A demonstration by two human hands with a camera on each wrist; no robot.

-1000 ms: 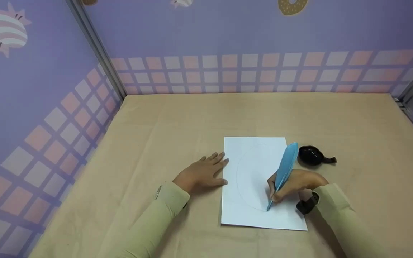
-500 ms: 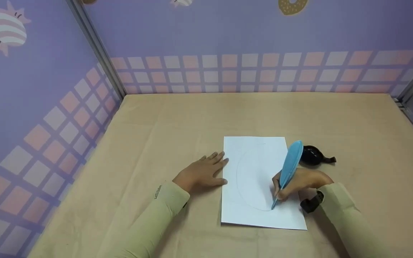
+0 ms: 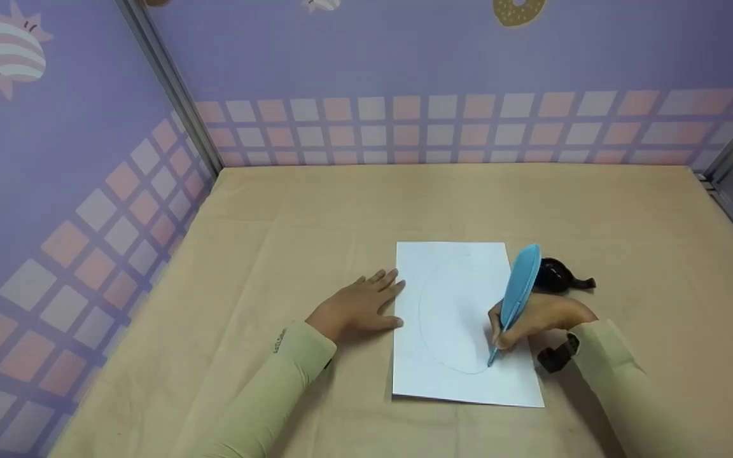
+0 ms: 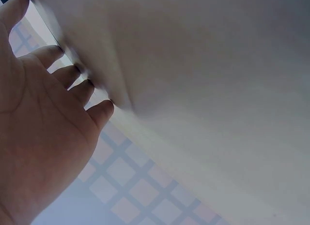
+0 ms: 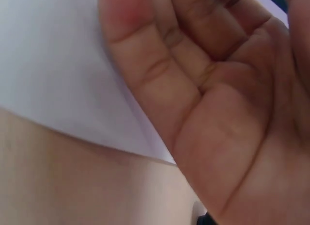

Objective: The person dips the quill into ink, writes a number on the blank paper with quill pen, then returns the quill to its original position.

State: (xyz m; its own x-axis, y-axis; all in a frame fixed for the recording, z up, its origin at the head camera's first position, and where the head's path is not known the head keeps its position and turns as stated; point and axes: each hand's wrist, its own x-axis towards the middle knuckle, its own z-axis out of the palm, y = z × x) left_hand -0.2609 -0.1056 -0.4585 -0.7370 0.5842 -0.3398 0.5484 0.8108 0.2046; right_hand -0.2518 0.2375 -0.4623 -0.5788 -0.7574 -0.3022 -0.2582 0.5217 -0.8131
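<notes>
A white sheet of paper (image 3: 455, 299) lies on the tan table (image 3: 341, 210) and bears a faint curved pencil line. My right hand (image 3: 532, 321) grips a blue feather-shaped pen (image 3: 519, 286), whose tip touches the paper near the lower end of the curve. In the right wrist view my curled right hand (image 5: 227, 104) fills the frame over the paper (image 5: 53, 75). My left hand (image 3: 360, 308) rests flat on the table with its fingertips at the paper's left edge. In the left wrist view that hand (image 4: 48, 138) lies with straight fingers.
A small black inkwell-like object (image 3: 557, 277) sits just right of the paper, behind my right hand. Purple walls with a checked band (image 3: 443, 127) enclose the table at the back and on both sides. A black strap (image 3: 557, 357) is on my right wrist.
My right hand and the pen have slid a little to the right along the bottom of the curve, extending the line. My left hand has stayed put.
</notes>
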